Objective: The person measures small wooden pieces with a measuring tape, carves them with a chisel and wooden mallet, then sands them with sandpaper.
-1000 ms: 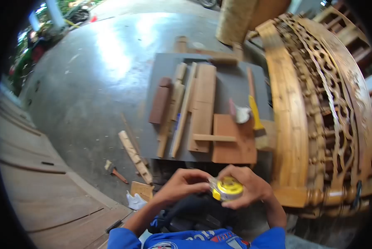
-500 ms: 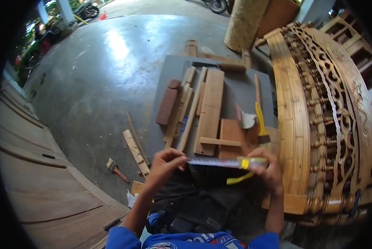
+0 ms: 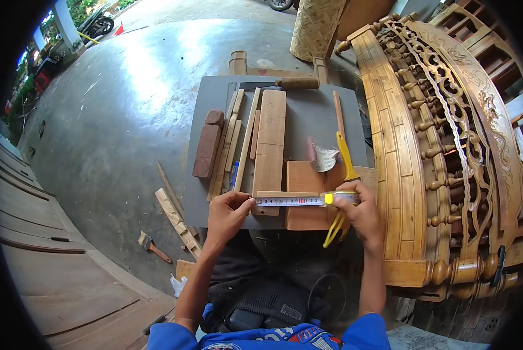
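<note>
A tape measure [image 3: 340, 198] with a yellow button and yellow strap is gripped in my right hand [image 3: 362, 214], its fingers closed around the case. Its white blade [image 3: 288, 202] runs out to the left, where my left hand [image 3: 229, 214] pinches the end between thumb and fingers. The blade lies along the near edge of a thin wooden strip [image 3: 285, 193]. That strip rests crosswise over a long pale plank [image 3: 270, 140] and a reddish-brown wood block [image 3: 302, 174]. A yellow-handled brush [image 3: 345, 153] lies just beyond my right hand.
The grey worktop [image 3: 308, 116] also carries a wooden-handled saw [image 3: 296, 83], a dark red block [image 3: 207, 150], narrow strips [image 3: 247, 140] and curled sandpaper [image 3: 324, 157]. A carved wooden bench [image 3: 390, 157] stands close on the right. On the floor lie a paintbrush [image 3: 154, 248] and wood offcuts [image 3: 177, 219].
Both hands have moved forward over the worktop with the extended tape measure, bringing the blade from in front of the worktop to the thin strip's edge. The view has shifted slightly.
</note>
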Demonstrator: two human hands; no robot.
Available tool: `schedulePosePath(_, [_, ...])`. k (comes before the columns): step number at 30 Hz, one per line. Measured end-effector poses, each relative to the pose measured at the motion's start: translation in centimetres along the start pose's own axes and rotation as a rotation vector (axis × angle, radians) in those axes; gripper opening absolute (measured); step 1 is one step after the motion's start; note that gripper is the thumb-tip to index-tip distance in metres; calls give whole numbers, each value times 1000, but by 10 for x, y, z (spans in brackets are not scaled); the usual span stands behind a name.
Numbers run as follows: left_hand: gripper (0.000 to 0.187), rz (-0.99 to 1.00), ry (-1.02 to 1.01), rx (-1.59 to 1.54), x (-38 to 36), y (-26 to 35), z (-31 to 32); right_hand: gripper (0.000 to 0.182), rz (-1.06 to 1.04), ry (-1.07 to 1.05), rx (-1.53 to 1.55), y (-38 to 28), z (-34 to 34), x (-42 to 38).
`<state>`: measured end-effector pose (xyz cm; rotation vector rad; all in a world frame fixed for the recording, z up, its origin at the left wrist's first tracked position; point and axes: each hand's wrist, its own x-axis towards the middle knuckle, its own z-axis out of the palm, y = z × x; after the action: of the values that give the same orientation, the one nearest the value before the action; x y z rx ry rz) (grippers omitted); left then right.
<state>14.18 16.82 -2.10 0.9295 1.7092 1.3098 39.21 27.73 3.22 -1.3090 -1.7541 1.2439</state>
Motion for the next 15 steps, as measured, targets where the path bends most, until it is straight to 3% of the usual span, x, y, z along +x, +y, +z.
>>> schedulePosePath(7, [21, 18, 4, 135, 8, 5, 1, 26, -46, 34, 11, 14, 4, 5])
schedulePosePath(15, [23, 203, 72, 165, 11, 5, 15, 26, -40, -34, -38, 14, 2, 10])
